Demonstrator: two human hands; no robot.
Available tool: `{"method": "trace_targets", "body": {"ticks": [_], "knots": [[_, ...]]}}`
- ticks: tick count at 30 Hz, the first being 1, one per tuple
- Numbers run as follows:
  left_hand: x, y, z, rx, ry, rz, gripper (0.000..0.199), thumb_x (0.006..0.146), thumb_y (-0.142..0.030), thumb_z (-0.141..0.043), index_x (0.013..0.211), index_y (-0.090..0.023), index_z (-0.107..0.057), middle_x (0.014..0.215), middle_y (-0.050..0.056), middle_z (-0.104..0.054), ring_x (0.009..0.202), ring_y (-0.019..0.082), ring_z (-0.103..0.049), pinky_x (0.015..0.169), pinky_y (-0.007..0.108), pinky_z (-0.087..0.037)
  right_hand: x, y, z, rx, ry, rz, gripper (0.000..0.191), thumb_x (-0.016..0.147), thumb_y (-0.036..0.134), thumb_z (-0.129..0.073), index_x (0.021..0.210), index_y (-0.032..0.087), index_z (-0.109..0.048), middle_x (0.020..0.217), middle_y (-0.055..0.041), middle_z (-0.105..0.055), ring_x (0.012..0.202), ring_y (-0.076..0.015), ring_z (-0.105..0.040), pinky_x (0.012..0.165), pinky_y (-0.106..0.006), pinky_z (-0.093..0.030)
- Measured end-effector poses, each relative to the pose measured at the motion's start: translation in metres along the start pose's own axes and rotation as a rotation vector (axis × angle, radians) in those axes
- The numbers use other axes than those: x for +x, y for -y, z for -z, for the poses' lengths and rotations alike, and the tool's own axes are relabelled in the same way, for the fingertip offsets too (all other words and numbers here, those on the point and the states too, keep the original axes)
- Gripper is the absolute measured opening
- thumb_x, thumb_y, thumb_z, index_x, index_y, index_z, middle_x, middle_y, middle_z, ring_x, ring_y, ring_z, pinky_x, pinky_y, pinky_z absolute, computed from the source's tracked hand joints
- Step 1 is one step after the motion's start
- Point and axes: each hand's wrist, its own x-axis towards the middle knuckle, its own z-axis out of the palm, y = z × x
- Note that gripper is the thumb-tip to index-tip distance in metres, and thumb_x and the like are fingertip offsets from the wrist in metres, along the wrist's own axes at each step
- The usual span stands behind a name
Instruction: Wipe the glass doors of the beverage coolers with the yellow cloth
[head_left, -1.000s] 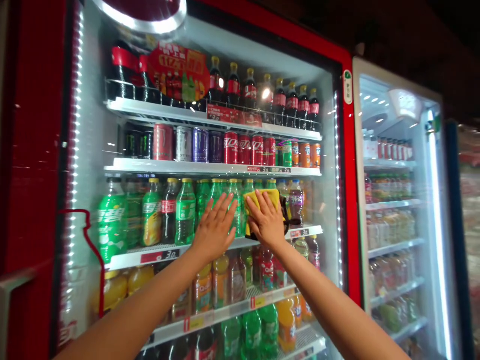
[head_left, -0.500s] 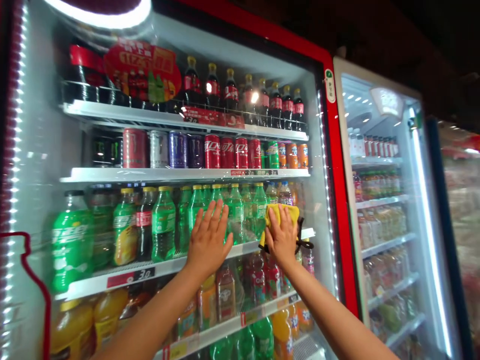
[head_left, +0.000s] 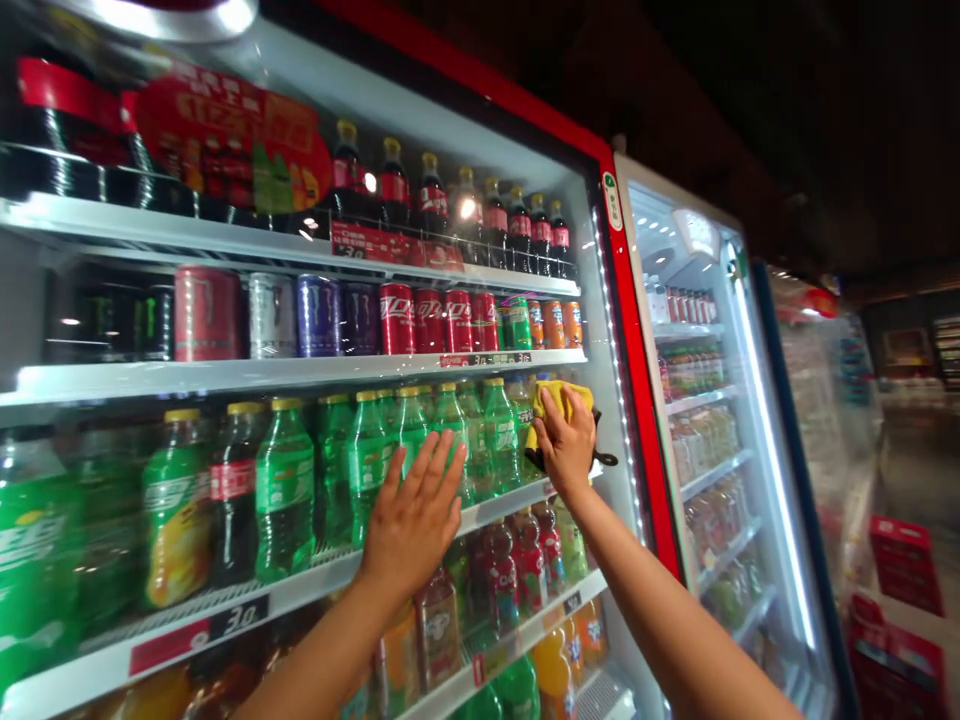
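Note:
My left hand (head_left: 411,515) lies flat with its fingers spread on the glass door, in front of the green bottles (head_left: 367,455), and holds nothing. Under my right hand (head_left: 566,440), a yellow cloth (head_left: 561,392) with a dark edge and a black loop is pressed against the glass, near the right end of the same bottle row. The fingers of that hand rest over the cloth and cover part of it. Behind the glass, cans (head_left: 397,318) and dark cola bottles (head_left: 394,185) stand on the shelves above.
The cooler's red frame (head_left: 641,400) runs down just right of my right hand. Beyond it stands a second lit cooler (head_left: 694,400) with bottles. Red boxes (head_left: 906,562) sit on the floor at the far right.
The view has turned to the right, and the cooler now appears shifted left and larger. Both hands remain at the glass, the right one with the cloth; the left sits slightly lower in view.

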Motion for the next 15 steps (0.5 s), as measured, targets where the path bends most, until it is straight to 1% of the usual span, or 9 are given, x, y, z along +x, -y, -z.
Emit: {"method": "trace_targets", "body": {"ticks": [2, 3, 5, 6, 8, 10, 13, 15], "knots": [[-0.001, -0.003, -0.002, -0.023, -0.003, -0.008, 0.088, 0.094, -0.035, -0.058, 0.164, -0.027, -0.005, 0.170, 0.007, -0.021, 0.158, 0.022, -0.016, 0.131, 0.051, -0.008, -0.023, 0.005, 0.001, -0.001, -0.007, -0.035, 0.052, 0.103, 0.035, -0.043, 0.155, 0.034, -0.043, 0.159, -0.0103, -0.042, 0.148, -0.0313, -0.036, 0.117, -0.057, -0.034], [0.000, -0.006, -0.002, -0.032, -0.003, -0.012, 0.088, 0.094, -0.034, -0.059, 0.164, -0.027, -0.005, 0.170, 0.007, -0.021, 0.158, 0.023, -0.016, 0.131, 0.051, -0.007, -0.033, 0.010, 0.003, 0.002, 0.003, -0.007, 0.052, 0.103, 0.034, -0.043, 0.155, 0.033, -0.043, 0.158, -0.0105, -0.043, 0.149, -0.0310, -0.035, 0.117, -0.056, -0.035], [0.002, -0.011, -0.005, -0.041, -0.005, -0.023, 0.089, 0.093, -0.033, -0.059, 0.164, -0.027, -0.006, 0.170, 0.007, -0.021, 0.158, 0.023, -0.016, 0.131, 0.051, -0.004, -0.043, 0.021, 0.006, 0.008, 0.053, 0.118, 0.050, 0.103, 0.034, -0.045, 0.153, 0.034, -0.046, 0.160, -0.0080, -0.043, 0.152, -0.0298, -0.031, 0.118, -0.056, -0.033], [0.004, -0.014, -0.006, -0.043, -0.004, -0.028, 0.088, 0.093, -0.032, -0.059, 0.164, -0.027, -0.007, 0.170, 0.008, -0.022, 0.158, 0.023, -0.016, 0.131, 0.051, -0.002, -0.043, 0.025, 0.006, 0.013, 0.087, 0.189, 0.049, 0.102, 0.033, -0.046, 0.151, 0.035, -0.048, 0.161, -0.0060, -0.042, 0.153, -0.0288, -0.030, 0.119, -0.055, -0.032], [0.008, -0.021, -0.010, -0.050, 0.004, -0.035, 0.087, 0.093, -0.032, -0.059, 0.164, -0.026, -0.009, 0.169, 0.008, -0.023, 0.158, 0.024, -0.015, 0.131, 0.052, 0.000, -0.031, 0.027, 0.006, 0.024, 0.142, 0.287, 0.048, 0.102, 0.032, -0.047, 0.150, 0.039, -0.049, 0.162, -0.0023, -0.041, 0.153, -0.0264, -0.029, 0.122, -0.055, -0.029], [0.014, -0.029, -0.016, -0.054, 0.016, -0.032, 0.086, 0.092, -0.032, -0.060, 0.164, -0.026, -0.011, 0.169, 0.009, -0.024, 0.158, 0.024, -0.014, 0.131, 0.053, -0.003, -0.007, 0.019, 0.004, 0.038, 0.155, 0.299, 0.048, 0.102, 0.032, -0.046, 0.150, 0.039, -0.049, 0.163, -0.0004, -0.040, 0.154, -0.0248, -0.028, 0.123, -0.055, -0.027], [0.023, -0.041, -0.024, -0.051, 0.012, -0.027, 0.084, 0.091, -0.032, -0.061, 0.162, -0.024, -0.016, 0.169, 0.008, -0.024, 0.159, 0.024, -0.013, 0.131, 0.054, -0.007, 0.029, -0.013, 0.002, 0.053, 0.128, 0.210, 0.049, 0.104, 0.035, -0.042, 0.152, 0.037, -0.045, 0.165, -0.0013, -0.036, 0.156, -0.0268, -0.023, 0.123, -0.060, -0.026], [0.029, -0.050, -0.029, -0.044, 0.001, -0.020, 0.080, 0.092, -0.033, -0.060, 0.161, -0.024, -0.019, 0.169, 0.008, -0.026, 0.159, 0.023, -0.012, 0.131, 0.054, -0.006, 0.040, -0.041, 0.002, 0.047, 0.111, 0.124, 0.050, 0.104, 0.039, -0.043, 0.153, 0.037, -0.044, 0.165, -0.0027, -0.036, 0.156, -0.0320, -0.020, 0.120, -0.068, -0.025]]}}
